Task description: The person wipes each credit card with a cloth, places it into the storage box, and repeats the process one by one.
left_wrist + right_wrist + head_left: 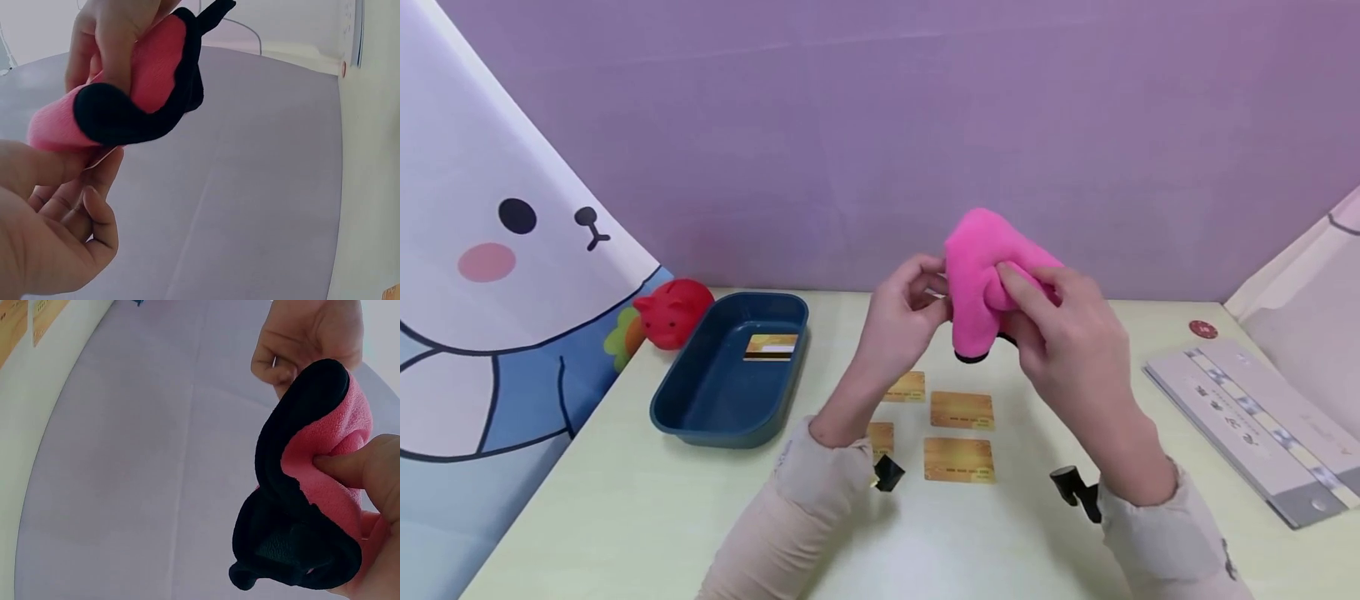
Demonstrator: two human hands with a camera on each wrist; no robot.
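A pink plush fabric piece with black trim (973, 275) is held up above the table; its kind is unclear. My right hand (1075, 333) grips it, the thumb pressing into the pink cloth. In the right wrist view, the trim (269, 462) borders a dark, open hollow. At the piece's left edge, my left hand (898, 321) pinches with thumb and fingers. There the left wrist view shows a thin flat piece with a pale edge (103, 159), mostly hidden by the fingers. Several gold cards (958, 460) lie on the table below, some partly covered by my left arm.
A dark blue tray (673, 408) at the left holds one gold card with a dark stripe (771, 347). Behind it sits a red piggy bank (673, 312). To the right lie a flat white box (1255, 425) and a small red chip (1203, 329). A purple cloth (850, 150) hangs behind.
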